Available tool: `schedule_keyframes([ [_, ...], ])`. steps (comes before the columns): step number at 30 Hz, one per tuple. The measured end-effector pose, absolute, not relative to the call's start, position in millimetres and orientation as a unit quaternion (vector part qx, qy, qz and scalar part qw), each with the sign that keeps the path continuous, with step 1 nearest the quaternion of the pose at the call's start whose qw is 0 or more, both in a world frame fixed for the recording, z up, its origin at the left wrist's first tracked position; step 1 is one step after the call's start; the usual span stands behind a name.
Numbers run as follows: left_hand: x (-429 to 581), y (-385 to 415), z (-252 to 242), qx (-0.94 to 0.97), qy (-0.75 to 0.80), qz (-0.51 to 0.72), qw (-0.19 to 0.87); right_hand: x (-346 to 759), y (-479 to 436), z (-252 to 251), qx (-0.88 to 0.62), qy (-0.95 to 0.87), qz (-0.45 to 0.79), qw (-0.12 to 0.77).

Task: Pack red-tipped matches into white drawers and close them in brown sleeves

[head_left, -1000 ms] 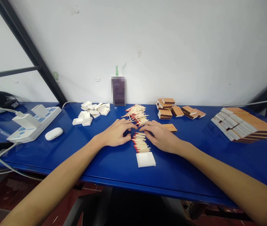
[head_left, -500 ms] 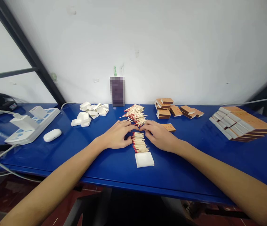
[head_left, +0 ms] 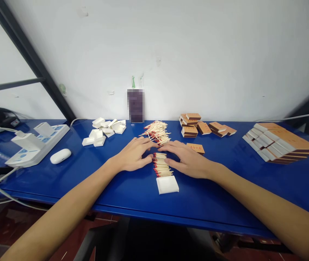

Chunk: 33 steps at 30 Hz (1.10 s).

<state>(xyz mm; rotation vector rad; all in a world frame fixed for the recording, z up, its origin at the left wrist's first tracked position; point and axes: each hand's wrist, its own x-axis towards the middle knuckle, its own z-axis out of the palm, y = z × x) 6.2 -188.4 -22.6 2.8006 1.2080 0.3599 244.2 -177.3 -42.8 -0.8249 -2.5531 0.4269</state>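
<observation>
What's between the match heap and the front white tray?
Head view: a row of matches right behind the tray; fingers of the left hand and right hand reach in between row and heap.

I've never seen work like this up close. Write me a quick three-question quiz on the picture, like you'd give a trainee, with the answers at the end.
1. What lies at the end of the row of matches nearest the person?
a) a power strip
b) a single white tray
c) a bottle
2. True or false: in that row, the red heads are on the right hand's side.
3. Fill in: the loose pile of matches lies between a cluster of white trays on the left and ____ on the right.

Key:
1. b
2. False; the red heads are on the side of the left hand.
3. orange-topped boxes
</observation>
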Motion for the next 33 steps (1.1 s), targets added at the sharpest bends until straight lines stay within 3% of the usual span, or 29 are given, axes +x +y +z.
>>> schedule_keyframes([
  [15, 0.3, -187.5, -24.0, 0.911, 0.395, 0.111, 0.051, 248.4, -184.4, -31.3, -0.300, -0.917, 0.232, 0.125],
  [23, 1.1, -187.5, -23.6, 0.907, 0.404, 0.102, 0.056, 249.0, -182.8, -29.3, -0.306, -0.906, 0.263, 0.129],
  [33, 0.2, -185.3, -24.2, 0.908, 0.405, 0.098, 0.049, 243.0, -181.4, -38.7, -0.292, -0.915, 0.210, 0.185],
])
